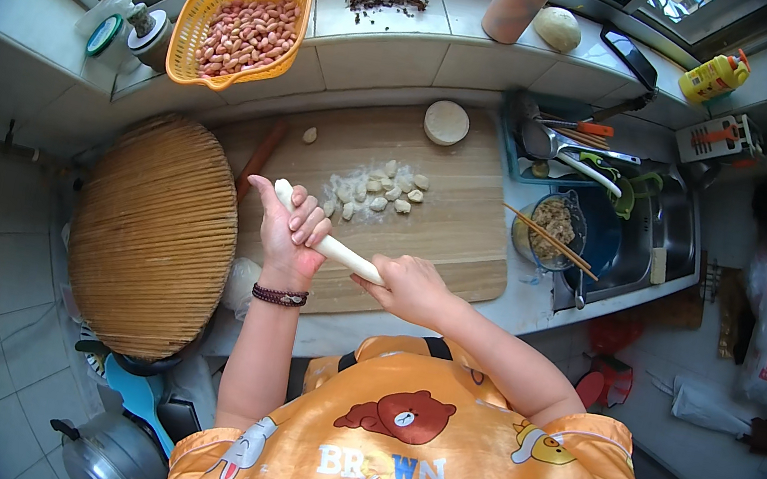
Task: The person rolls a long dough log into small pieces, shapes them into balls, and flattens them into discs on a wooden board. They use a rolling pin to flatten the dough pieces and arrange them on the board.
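A long white rope of dough (348, 256) slants above the wooden board (459, 244). Its upper end lies in my left hand (293, 233), palm up with fingers curled over it and the thumb stretched out. My right hand (415, 287) grips the lower end, knuckles up. Just beyond the rope, several small cut dough pieces (380, 202) lie in scattered flour. A single dough piece (309, 135) sits apart near the far side. Left of my left hand is a wooden rolling pin (262, 154), partly hidden. A small round bowl (446, 124), apparently of flour, stands at the back.
On the left lies a large round slatted tray (151, 239). To the right, chopsticks (578, 261) cross a bowl of filling (553, 218) beside the sink (681, 232). Peanuts fill a yellow basket (185, 39) on the sill, near a paper-like roll (522, 4) and a phone (629, 56).
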Tool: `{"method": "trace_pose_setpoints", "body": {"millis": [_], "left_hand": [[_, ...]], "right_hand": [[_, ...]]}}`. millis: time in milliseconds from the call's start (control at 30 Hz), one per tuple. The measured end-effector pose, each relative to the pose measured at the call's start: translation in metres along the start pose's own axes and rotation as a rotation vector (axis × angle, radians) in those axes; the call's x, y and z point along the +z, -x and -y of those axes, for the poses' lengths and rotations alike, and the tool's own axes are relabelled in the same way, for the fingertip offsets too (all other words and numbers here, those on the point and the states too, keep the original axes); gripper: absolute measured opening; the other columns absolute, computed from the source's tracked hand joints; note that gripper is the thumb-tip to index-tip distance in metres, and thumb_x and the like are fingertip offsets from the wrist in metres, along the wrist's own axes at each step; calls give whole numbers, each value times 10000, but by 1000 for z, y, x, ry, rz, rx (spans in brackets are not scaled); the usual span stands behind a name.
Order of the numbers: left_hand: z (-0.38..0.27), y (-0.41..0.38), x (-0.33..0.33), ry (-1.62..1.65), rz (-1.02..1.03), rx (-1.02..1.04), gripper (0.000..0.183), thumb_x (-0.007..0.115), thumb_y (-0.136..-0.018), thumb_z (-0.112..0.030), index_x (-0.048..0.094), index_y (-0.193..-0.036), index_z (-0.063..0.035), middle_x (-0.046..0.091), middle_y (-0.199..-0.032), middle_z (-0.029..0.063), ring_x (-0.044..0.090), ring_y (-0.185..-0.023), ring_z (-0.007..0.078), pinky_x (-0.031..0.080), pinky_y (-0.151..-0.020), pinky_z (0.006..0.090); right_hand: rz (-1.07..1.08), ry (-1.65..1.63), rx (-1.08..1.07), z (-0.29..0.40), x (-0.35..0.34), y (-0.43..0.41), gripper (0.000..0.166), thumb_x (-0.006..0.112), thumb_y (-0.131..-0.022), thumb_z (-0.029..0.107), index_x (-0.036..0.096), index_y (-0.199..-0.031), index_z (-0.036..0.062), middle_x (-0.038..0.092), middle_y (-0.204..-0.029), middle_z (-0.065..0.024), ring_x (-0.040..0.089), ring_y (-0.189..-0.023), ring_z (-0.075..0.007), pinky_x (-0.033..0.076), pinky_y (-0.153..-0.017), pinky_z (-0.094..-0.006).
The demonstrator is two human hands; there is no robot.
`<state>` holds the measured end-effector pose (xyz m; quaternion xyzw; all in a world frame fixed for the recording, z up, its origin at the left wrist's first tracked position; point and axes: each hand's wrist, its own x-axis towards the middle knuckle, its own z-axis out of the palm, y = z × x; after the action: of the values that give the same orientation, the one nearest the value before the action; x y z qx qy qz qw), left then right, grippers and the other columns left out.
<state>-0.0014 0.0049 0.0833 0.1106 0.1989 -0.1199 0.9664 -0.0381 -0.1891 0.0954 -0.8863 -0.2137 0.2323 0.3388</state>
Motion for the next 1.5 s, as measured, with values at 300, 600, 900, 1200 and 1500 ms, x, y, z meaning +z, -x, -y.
{"method": "trace_pose_setpoints", "body": {"millis": [300,600,900,1200,1500], "left_hand": [[-20,-19,-16,-39,-24,100,627,336,-890,-701,440,-746,-99,309,-518,-56,268,-409,51,257,-391,198],[-3,9,-2,-875,-79,1,678,276,-900,-738,432,-715,-104,336,-536,-68,307,-447,40,267,-440,205],[12,-11,-43,-1327,96,34,782,165,-920,-722,484,-616,-76,455,-562,-21,393,-493,56,314,-458,222],[23,-25,-62,-1192,224,-149,749,191,-949,-673,556,-668,-83,433,-524,-47,366,-462,42,270,-419,223],[25,-25,-59,-1117,185,-211,757,183,-962,-658,541,-654,-66,433,-531,-19,381,-471,64,291,-442,228]], "right_hand": [[100,-148,90,-9,6,-7,470,587,-897,472,595,-783,16,632,-675,-208,622,-669,-413,484,-628,-488],[359,-429,-1,-26,69,-20,517,545,-931,474,534,-1077,-22,634,-1011,-252,620,-961,-388,477,-795,-439],[-92,-373,-181,-35,14,-64,615,670,-788,608,497,-933,35,565,-786,-90,568,-708,-228,448,-623,-353],[-202,10,-363,-39,13,-76,487,681,-811,517,569,-757,46,630,-631,-141,621,-582,-341,483,-534,-410],[-346,118,-508,-41,18,-79,349,632,-871,308,554,-632,66,592,-542,-118,596,-480,-283,468,-457,-376]]}}
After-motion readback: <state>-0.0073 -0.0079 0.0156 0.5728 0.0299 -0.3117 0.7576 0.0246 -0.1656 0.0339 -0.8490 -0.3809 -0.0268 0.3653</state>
